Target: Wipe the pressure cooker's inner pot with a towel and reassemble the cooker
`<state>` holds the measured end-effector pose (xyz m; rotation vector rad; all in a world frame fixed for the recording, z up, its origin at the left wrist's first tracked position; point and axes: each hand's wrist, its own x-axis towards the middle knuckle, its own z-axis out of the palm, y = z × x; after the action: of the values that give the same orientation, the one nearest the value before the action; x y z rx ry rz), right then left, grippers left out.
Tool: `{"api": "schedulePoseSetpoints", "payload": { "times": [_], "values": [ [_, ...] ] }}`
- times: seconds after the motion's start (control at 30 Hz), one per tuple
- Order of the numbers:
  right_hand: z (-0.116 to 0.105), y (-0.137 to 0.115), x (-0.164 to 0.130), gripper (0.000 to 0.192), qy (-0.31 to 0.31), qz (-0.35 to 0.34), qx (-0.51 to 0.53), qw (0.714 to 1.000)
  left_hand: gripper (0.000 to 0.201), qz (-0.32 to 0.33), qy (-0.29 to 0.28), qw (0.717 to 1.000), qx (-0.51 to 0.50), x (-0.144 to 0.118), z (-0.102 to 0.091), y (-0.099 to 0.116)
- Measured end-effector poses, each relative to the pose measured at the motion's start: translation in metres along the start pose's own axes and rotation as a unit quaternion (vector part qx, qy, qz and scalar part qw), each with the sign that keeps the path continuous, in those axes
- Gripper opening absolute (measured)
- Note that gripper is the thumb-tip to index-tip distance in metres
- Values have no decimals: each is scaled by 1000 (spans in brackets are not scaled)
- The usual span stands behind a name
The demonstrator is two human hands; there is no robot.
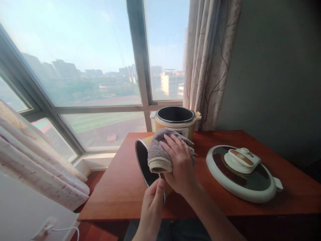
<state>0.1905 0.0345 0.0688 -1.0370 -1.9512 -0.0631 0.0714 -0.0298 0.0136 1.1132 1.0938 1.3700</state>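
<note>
My right hand presses a grey towel against the outside of an inner cooking pot that lies tipped on its side, its dark opening turned left. My left hand pinches the pot's lower rim with thumb and fingers. The pot rests on the red-brown wooden table. Behind it stands the yellow and white cooker body, open, with a dark cavity. The cooker's lid lies flat on the table to the right, handle up.
A large window spans the back, with a patterned curtain hanging at the right beside a grey wall. Folded light fabric lies at the left. A wall socket with a white cable sits at the lower left.
</note>
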Motion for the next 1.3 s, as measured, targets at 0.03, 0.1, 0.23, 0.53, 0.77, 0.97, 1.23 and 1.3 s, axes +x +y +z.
{"api": "schedulePoseSetpoints", "payload": {
  "times": [0.03,0.1,0.23,0.53,0.77,0.97,1.23,1.3],
  "values": [
    [-4,-2,15,54,-27,7,-4,1000,55,9,-6,1000,22,-3,-1,-3],
    [-7,-7,41,45,-78,19,-10,997,56,30,-11,998,62,-10,-6,-9],
    [-1,-11,73,36,-124,44,-25,991,56,96,16,987,131,-14,-23,-27],
    [9,-1,96,33,-167,110,-52,979,43,227,-129,926,272,13,-67,-61],
    [7,2,80,48,-146,47,-27,988,39,219,-85,934,269,8,-56,-56],
    [4,-1,55,52,-113,32,-21,993,40,208,-64,936,275,4,-54,-55],
    [2,-1,19,61,-65,-7,-9,998,46,180,-44,946,266,6,-48,-55],
    [3,0,8,64,-62,-24,-9,998,48,170,-29,951,256,7,-46,-53]
  ]
}}
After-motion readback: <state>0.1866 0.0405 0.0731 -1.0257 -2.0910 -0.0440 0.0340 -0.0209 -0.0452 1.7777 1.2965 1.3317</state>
